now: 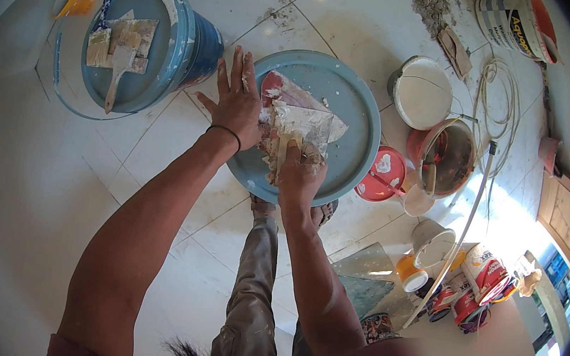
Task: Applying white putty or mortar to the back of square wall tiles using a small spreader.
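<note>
A round blue-grey lid (355,126) lies beneath both hands. My left hand (238,105) is over its left side, fingers stretched out and spread, palm beside white putty. In my right hand (302,173) is a putty knife (313,126), its handle gripped with the thumb on top and its wide blade coated with white putty. Under the blade lies a flat reddish piece (282,89) smeared with putty; its kind is partly hidden. Crumbs of white putty dot the lid. The palm side of my left hand is out of sight.
At left, a lidded blue bucket (204,51) carries paintbrushes (119,69) and a smeared flat board. To the right stand a bucket of white material (423,94), a dirty red-brown bucket (462,157) and a red lid (381,174). A coiled hose (512,99) and several paint cans (483,273) lie beyond.
</note>
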`<state>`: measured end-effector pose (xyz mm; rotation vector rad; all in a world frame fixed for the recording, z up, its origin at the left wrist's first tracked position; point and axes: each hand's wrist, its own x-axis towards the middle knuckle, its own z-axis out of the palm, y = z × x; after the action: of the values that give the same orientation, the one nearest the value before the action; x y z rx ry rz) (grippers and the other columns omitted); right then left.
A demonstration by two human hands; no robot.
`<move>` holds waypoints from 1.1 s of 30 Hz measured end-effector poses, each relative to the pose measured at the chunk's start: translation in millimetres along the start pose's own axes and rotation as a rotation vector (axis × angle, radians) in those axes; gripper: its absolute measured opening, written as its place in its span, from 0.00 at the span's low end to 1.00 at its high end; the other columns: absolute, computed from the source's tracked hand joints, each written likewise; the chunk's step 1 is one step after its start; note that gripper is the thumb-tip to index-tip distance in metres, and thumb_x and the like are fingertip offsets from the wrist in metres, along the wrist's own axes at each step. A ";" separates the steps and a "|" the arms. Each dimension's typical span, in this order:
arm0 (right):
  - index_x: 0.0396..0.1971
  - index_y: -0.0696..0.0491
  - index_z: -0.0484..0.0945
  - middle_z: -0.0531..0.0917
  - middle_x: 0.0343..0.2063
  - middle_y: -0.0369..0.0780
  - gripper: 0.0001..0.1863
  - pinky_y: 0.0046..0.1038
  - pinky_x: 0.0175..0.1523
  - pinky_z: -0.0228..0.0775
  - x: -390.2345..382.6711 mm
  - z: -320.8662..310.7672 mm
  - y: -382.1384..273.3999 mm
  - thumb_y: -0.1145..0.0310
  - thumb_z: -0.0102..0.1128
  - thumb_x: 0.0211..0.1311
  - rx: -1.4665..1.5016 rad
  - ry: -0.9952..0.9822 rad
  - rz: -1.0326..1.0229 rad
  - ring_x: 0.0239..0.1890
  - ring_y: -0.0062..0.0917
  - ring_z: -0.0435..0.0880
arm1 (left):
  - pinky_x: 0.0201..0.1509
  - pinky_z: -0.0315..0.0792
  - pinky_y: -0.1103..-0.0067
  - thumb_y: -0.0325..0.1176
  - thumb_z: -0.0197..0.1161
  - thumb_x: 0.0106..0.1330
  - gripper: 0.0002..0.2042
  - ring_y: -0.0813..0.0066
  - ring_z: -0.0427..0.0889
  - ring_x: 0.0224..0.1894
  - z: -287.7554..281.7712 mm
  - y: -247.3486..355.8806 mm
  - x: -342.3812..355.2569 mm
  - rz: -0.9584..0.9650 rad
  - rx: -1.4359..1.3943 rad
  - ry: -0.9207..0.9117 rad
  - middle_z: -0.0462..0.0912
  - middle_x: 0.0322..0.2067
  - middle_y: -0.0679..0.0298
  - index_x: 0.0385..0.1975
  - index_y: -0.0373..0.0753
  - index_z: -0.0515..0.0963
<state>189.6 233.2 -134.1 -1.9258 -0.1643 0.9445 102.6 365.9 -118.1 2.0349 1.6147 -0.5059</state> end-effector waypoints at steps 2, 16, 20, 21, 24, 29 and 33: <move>0.36 0.65 0.85 0.87 0.23 0.42 0.11 0.34 0.27 0.74 -13.4 -2.6 -7.9 0.70 0.62 0.72 -0.045 -0.100 0.157 0.22 0.26 0.86 | 0.71 0.54 0.22 0.48 0.89 0.47 0.76 0.35 0.33 0.85 -1.7 -10.1 -1.2 -0.016 0.013 0.004 0.26 0.85 0.52 0.83 0.36 0.29; 0.40 0.65 0.86 0.90 0.29 0.47 0.12 0.38 0.34 0.79 23.6 15.9 -13.3 0.70 0.66 0.68 -0.136 -0.103 0.046 0.28 0.32 0.89 | 0.71 0.50 0.21 0.39 0.86 0.53 0.70 0.34 0.32 0.85 10.4 -4.7 7.0 -0.029 0.021 0.090 0.27 0.85 0.50 0.83 0.36 0.30; 0.41 0.65 0.86 0.91 0.33 0.51 0.12 0.40 0.42 0.80 13.6 6.2 -7.8 0.69 0.68 0.67 -0.128 -0.108 0.071 0.35 0.40 0.92 | 0.72 0.51 0.22 0.35 0.78 0.63 0.61 0.37 0.32 0.86 -8.0 -2.7 -0.6 -0.068 0.006 -0.031 0.25 0.85 0.54 0.84 0.36 0.33; 0.40 0.65 0.86 0.91 0.34 0.52 0.13 0.40 0.44 0.80 7.7 2.3 -5.9 0.69 0.68 0.67 -0.164 -0.173 0.182 0.37 0.42 0.92 | 0.72 0.50 0.21 0.35 0.77 0.64 0.60 0.37 0.31 0.86 -11.9 -4.5 -4.0 -0.080 0.012 -0.051 0.25 0.85 0.54 0.84 0.36 0.33; 0.41 0.64 0.86 0.91 0.35 0.53 0.12 0.41 0.45 0.81 30.6 2.9 -7.7 0.69 0.68 0.67 -0.226 -0.126 -0.028 0.37 0.43 0.92 | 0.72 0.50 0.21 0.34 0.76 0.65 0.59 0.37 0.31 0.86 -11.1 5.8 1.3 -0.073 0.003 -0.044 0.24 0.85 0.54 0.84 0.36 0.32; 0.42 0.64 0.87 0.91 0.34 0.53 0.12 0.42 0.45 0.81 41.5 18.7 -24.3 0.69 0.67 0.67 -0.271 -0.089 -0.132 0.38 0.46 0.92 | 0.71 0.49 0.20 0.38 0.76 0.66 0.59 0.37 0.31 0.86 -7.7 0.0 2.1 -0.074 -0.009 -0.054 0.24 0.85 0.53 0.84 0.35 0.32; 0.41 0.64 0.87 0.90 0.33 0.54 0.12 0.42 0.46 0.82 31.3 1.8 -29.3 0.70 0.67 0.65 -0.296 -0.287 0.052 0.38 0.48 0.92 | 0.71 0.50 0.20 0.42 0.75 0.67 0.60 0.37 0.31 0.86 -0.1 -9.0 2.8 -0.072 0.013 -0.013 0.23 0.85 0.53 0.83 0.35 0.30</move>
<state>217.8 265.1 -128.2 -2.0590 -0.4444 1.2890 94.5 369.8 -121.0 1.9846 1.6854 -0.5555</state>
